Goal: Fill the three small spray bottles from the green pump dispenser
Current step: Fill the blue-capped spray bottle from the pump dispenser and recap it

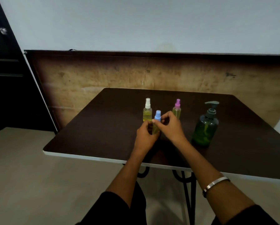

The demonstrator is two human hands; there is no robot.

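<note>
Three small spray bottles with yellowish liquid stand on the dark table [90, 130]. The white-capped bottle [147, 111] is at the back left, the pink-capped bottle [177, 109] at the back right. In front, my left hand [145, 135] grips the body of the blue-capped bottle [157, 120], which stands upright. My right hand [170, 125] pinches its blue spray cap from the right. The green pump dispenser [205, 127], with a dark pump head, stands to the right of my hands, apart from them.
A brown board [103, 75] leans against the pale wall behind the table. A dark cabinet [9, 78] stands at the left. The table's white front edge [90, 157] runs across below my forearms. A silver bangle [215, 184] is on my right wrist.
</note>
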